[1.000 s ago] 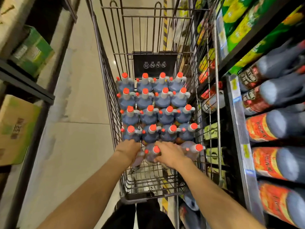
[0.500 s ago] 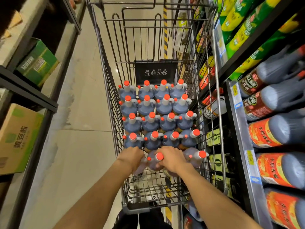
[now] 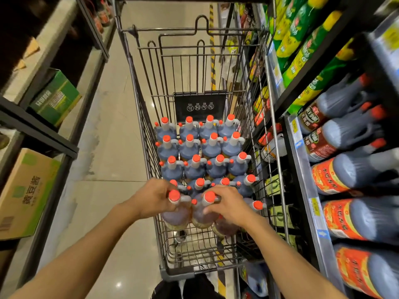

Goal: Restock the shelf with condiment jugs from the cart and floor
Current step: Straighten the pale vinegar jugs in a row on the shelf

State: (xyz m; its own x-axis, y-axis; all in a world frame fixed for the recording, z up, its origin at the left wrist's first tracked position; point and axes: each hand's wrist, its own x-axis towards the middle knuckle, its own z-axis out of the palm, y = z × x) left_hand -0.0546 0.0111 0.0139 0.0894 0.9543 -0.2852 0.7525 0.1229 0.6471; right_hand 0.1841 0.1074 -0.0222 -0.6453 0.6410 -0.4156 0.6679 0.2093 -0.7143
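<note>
Head view looks down into a wire shopping cart (image 3: 151,117) standing in a store aisle, its basket packed with rows of dark condiment jugs (image 3: 200,147) with orange caps, all upright. At the near end of the basket both hands are on jugs. The left hand (image 3: 154,198) has its fingers curled round the handle and neck of the left jug (image 3: 176,214), whose orange cap shows just beside the knuckles. The right hand (image 3: 228,205) has its fingers wrapped over the neck of the middle jug (image 3: 201,214), next to the first, the two bottles touching side by side. These two jugs sit higher than the rows behind, their lower labels showing above the bare wire floor of the basket. A third jug (image 3: 255,207) stands just right of the right hand, partly hidden by the wrist. To the right of the cart runs a shelf (image 3: 302,169) with price tags along its edge, loaded with dark jugs lying with their bases outward, red and brown labels showing; green and yellow bottles (image 3: 302,39) fill the level above. More jugs (image 3: 254,277) lie low by the shelf foot, near the cart's near corner. On the left rack sit a tan carton (image 3: 23,190) and a green carton (image 3: 55,98). Pale floor tiles (image 3: 108,147) run between rack and cart.
</note>
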